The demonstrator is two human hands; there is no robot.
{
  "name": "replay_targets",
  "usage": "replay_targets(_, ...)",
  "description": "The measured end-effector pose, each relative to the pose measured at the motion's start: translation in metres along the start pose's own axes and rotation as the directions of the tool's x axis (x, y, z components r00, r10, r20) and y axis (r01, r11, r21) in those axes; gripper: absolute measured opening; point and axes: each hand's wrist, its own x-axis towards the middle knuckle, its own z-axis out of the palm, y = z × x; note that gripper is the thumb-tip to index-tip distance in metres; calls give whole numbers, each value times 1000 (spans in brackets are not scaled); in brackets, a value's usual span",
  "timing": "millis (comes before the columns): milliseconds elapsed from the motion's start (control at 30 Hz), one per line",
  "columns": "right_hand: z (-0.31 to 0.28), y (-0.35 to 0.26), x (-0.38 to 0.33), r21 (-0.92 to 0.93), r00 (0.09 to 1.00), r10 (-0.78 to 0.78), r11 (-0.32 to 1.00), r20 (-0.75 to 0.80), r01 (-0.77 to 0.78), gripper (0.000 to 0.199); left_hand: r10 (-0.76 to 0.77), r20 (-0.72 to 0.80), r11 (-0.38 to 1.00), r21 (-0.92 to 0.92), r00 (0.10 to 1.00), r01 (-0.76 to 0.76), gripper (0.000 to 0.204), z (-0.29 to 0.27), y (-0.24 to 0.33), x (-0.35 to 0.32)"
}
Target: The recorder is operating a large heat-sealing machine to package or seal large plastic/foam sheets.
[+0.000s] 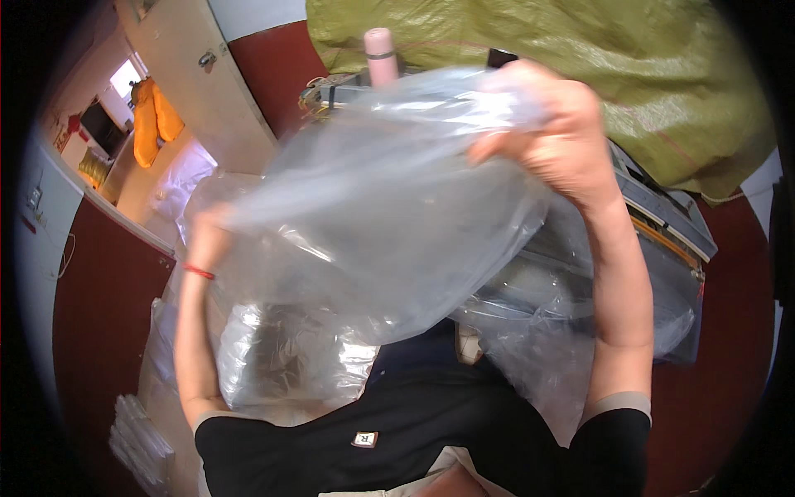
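Note:
A large clear plastic bag (pixel 397 215) is stretched between my two raised hands, its film partly blurred by motion. My right hand (pixel 559 124) is closed on the bag's upper right edge, with the film bunched at the thumb and fingers. On the other side, my left hand (pixel 209 236), with a red band at the wrist, grips the left edge; its fingers are smeared. Below the bag lies a shiny pile of clear plastic (pixel 290 352). More loose clear film (pixel 546 290) hangs over the grey machine on the right.
A pink bottle (pixel 380 58) stands on the long grey machine (pixel 662 207) ahead. Behind it hangs a green woven tarp (pixel 662 74). Folded plastic bundles (pixel 141 439) lie at lower left. An open door (pixel 199 74) shows another room with an orange object (pixel 153 120).

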Motion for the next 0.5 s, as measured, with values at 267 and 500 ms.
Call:
replay_targets(267, -87, 37, -44, -917, 970, -171, 387, -174, -97, 22, 89, -956, 996, 89, 279, -14, 34, -116, 17, -63)
replay_targets(500, -83, -2, -142, -898, 981, 193, 429, -15, -98, 22, 46, 715, 831, 360, 698, -424, 51, 114, -1, -225)
